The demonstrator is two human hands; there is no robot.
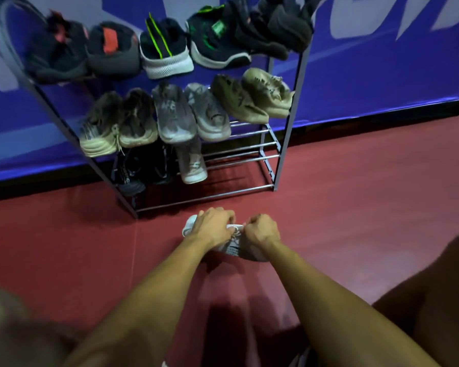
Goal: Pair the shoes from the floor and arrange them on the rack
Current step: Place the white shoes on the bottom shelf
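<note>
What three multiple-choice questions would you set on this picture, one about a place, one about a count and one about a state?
1. Where is the pale laced sneaker?
A. On the top shelf
B. On the red floor in front of the silver metal rack
C. On a chair

2. How many beige and grey shoes fill the rack's middle shelf?
A. Two
B. Four
C. Six

3. What are the left hand and the right hand doing?
A. Both grip the sneaker at its laces
B. Both hang empty
C. Each lifts a black boot

Answers:
1 B: the sneaker lies on the floor, short of the rack's front bar.
2 C: six shoes stand side by side in that row.
3 A: the curled fingers of both hands meet over the laces.
</note>
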